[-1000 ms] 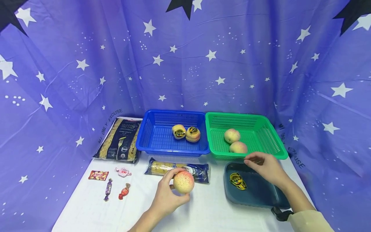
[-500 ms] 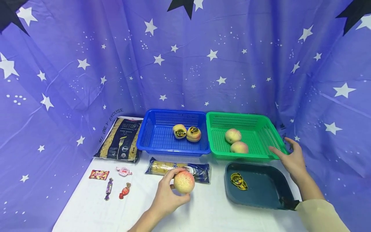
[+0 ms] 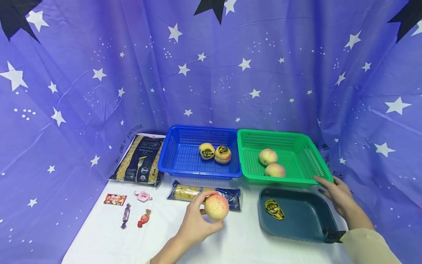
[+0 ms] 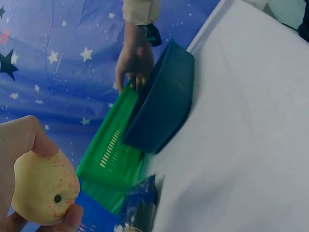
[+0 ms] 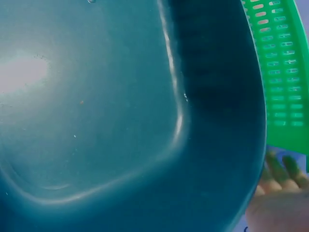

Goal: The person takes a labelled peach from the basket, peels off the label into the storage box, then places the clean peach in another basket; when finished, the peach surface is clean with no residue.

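My left hand (image 3: 199, 223) holds a yellow-and-red peach (image 3: 216, 207) above the table, thumb below and fingers over its far side. A small dark spot shows on this peach (image 4: 48, 188) in the left wrist view. At the front right corner of the green basket (image 3: 306, 161), my right hand (image 3: 341, 198) grips the rim between thumb and fingers. Two peaches without stickers, one of them the nearer peach (image 3: 275, 170), lie inside. The blue basket (image 3: 178, 157) contains two peaches with black-and-gold stickers, including the right-hand peach (image 3: 222, 155).
A dark teal basin (image 3: 300, 216) with loose black-and-gold stickers (image 3: 274, 209) stands before the green basket. Behind my left hand lies a long pasta packet (image 3: 188, 192). A penne bag (image 3: 138, 159) leans left of the blue basket, with several wrapped sweets, including a red one (image 3: 144, 219), in front.
My right hand has moved from over the teal basin out to the right and onto the green basket's front corner. The left hand keeps its hold on the peach.
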The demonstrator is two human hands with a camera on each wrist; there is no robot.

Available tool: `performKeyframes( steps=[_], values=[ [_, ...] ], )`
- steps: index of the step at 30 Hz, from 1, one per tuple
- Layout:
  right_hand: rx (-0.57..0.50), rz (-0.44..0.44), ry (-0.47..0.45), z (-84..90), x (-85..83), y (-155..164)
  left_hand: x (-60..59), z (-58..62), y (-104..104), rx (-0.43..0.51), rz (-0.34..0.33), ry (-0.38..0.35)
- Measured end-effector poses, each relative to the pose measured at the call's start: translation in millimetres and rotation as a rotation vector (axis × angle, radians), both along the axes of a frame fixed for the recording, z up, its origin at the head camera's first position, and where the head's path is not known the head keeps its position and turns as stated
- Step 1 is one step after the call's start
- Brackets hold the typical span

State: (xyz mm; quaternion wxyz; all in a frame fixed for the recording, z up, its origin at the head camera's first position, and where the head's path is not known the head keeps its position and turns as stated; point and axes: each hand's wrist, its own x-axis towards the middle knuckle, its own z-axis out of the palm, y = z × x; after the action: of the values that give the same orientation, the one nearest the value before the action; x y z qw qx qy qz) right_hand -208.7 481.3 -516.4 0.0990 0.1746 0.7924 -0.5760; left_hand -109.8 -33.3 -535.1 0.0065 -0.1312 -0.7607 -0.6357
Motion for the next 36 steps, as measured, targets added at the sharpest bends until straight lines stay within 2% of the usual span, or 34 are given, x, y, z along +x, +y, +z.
performKeyframes(
  steps=[2, 5, 8, 10, 13, 16, 20, 25, 28, 36],
  values=[
    [-0.016, 0.019, 0.021, -4.3, 1.1, 1.6, -3.5, 5.0, 4.9, -0.012, -0.03, 0.022],
    [-0.095, 0.037, 0.033, -7.5, 2.1, 2.1, -11.3, 13.9, 14.0, -0.036, -0.085, 0.066],
    [-0.142, 0.053, 0.008, -8.3, 1.0, 2.0, -22.2, 23.6, 24.5, -0.046, -0.151, 0.119],
    [-0.133, 0.07, -0.008, -7.6, -0.7, 1.1, -31.0, 30.4, 31.7, -0.072, -0.199, 0.161],
    [-0.1, 0.083, -0.013, -6.4, -3.6, -1.4, -46.0, 41.3, 42.1, -0.163, -0.265, 0.241],
    [-0.074, 0.086, -0.003, -7.3, -5.0, -1.7, -63.6, 51.5, 54.4, -0.274, -0.301, 0.331],
    [-0.099, 0.06, 0.006, -9.3, -2.8, -1.0, -87.7, 62.8, 73.7, -0.363, -0.323, 0.382],
    [-0.139, 0.016, -0.005, -11.6, 1.1, -0.1, -116.7, 73.3, 96.8, -0.388, -0.314, 0.378],
    [-0.148, -0.001, -0.025, -13.8, 1.5, 0.7, -131.7, 76.0, 107.3, -0.393, -0.289, 0.345],
    [-0.151, 0.005, -0.051, -17.3, 3.1, 3.6, -160.4, 76.2, 129.4, -0.497, -0.206, 0.162]
  ],
)
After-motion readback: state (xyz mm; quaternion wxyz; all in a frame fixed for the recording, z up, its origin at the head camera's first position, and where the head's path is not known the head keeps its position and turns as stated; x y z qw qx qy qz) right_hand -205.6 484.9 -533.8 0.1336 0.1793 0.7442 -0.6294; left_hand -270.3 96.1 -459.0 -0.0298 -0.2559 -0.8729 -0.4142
